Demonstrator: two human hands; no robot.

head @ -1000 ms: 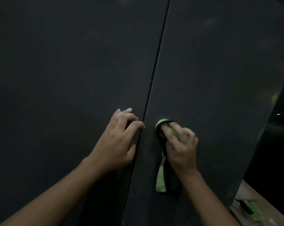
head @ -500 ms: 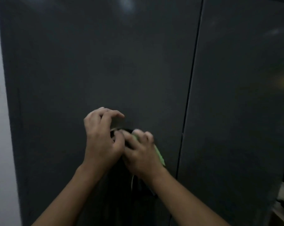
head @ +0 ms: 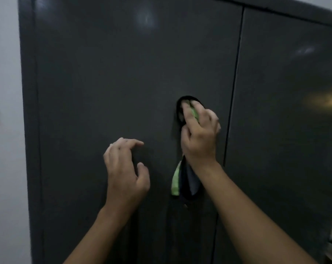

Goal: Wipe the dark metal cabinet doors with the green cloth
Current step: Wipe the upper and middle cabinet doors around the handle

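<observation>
Shifted up and to the right since half a second ago, the cloth [head: 175,181] is now pressed to the left door [head: 113,73] right of the frame's centre, near the seam [head: 235,73]; it is grasped by the right hand [head: 199,138], whose fingers are curled over it, and a green strip is left hanging below the wrist. The left hand [head: 125,174], which was touching the right hand then, is now set well apart from it, lower and nearer the frame's centre; nothing is held in it, its fingers being loosely curled; whether the door is touched cannot be told.

A stroke across the left door is judged to be under way, and much of that panel appears not yet covered. One second ago the cloth was held on the right door [head: 285,111], just beyond the seam; more of the left door and the wall [head: 3,73] at the left edge is now taken in.
</observation>
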